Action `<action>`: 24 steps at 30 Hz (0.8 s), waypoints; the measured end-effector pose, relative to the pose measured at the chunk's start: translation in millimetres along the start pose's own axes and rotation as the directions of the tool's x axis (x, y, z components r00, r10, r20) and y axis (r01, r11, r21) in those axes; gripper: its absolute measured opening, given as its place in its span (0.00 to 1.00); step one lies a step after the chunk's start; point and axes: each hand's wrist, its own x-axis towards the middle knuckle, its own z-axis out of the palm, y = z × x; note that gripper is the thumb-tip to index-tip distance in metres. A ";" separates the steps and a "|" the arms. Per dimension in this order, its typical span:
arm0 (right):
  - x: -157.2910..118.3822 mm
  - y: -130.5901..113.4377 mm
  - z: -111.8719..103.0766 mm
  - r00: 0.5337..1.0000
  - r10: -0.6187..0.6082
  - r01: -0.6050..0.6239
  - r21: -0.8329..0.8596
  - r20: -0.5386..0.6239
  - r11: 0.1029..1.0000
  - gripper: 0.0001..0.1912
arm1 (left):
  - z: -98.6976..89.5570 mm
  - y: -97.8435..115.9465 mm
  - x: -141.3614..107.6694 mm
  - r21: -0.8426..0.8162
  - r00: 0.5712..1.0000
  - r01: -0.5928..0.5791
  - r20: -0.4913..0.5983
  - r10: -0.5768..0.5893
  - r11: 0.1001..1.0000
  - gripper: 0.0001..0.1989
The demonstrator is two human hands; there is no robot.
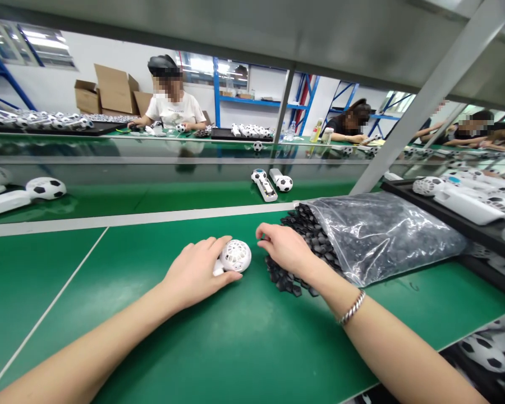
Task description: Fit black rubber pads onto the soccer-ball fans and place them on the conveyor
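Observation:
On the green work surface, my left hand (197,270) is wrapped round a white device whose round head (237,256) has a lattice of openings and faces up. The thumb and fingers press on either side of its neck. To the right, my right hand (287,247) hovers by a pile of small black pieces (320,241), its thumb and index finger bent close together. Whether a piece is between those fingertips is too small to tell. The black pieces spill from the mouth of a clear plastic bag (395,235) lying on its side.
Beyond a white strip lie two white devices with football-patterned heads (284,183), with another (46,188) at far left. A black tray (483,224) of devices stands at right, near a slanted metal post (416,106). Several people sit across the line.

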 end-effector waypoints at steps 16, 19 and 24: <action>-17.1 -12.8 9.6 0.961 -0.172 0.264 0.525 -0.218 0.809 0.06 | 3.2 -6.7 2.8 -0.131 1.000 0.027 0.008 -0.026 0.991 0.29; -18.2 -13.9 8.8 0.956 -0.227 0.291 0.492 -0.186 0.820 0.04 | 2.3 -6.5 2.0 -0.125 1.000 0.019 -0.003 -0.020 0.992 0.30; -21.0 -15.7 8.4 0.869 -0.479 0.495 0.227 -0.127 0.839 0.11 | 2.3 -5.2 2.2 -0.129 1.000 0.001 0.004 -0.001 0.992 0.32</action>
